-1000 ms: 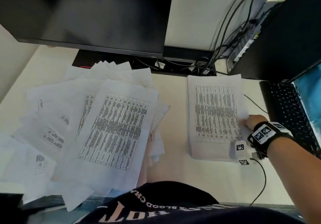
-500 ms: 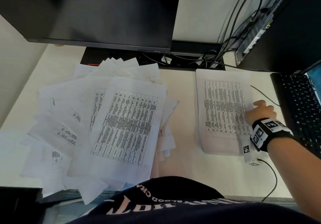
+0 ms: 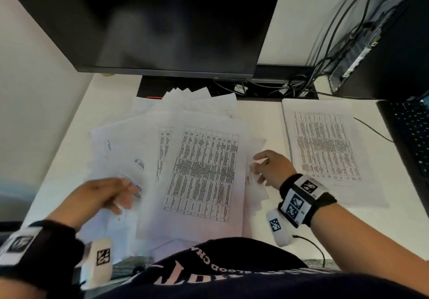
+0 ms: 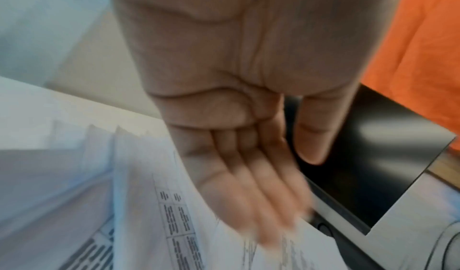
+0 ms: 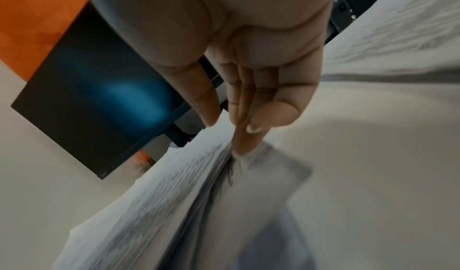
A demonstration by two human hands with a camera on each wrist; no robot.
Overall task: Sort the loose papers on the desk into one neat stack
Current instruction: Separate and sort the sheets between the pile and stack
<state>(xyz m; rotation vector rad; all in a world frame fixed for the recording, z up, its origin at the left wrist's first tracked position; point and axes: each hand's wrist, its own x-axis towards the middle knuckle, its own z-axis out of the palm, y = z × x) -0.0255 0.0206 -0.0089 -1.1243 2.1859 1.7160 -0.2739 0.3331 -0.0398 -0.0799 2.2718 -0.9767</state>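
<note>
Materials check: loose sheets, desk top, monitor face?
Loose sheets: thin matte white office paper with black printed tables; edges curl and fan out. Desk top: smooth off-white, probably laminate; low sheen, no grain visible. Monitor face: dark semi-gloss panel with soft blurred reflections; bezel looks like black plastic.

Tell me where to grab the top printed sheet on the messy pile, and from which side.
Take the top sheet by its right long edge, coming from the right where the right hand already sits. That edge overhangs the loose pile, so fingers can likely slide under it; its left side lies flat on other sheets.
</note>
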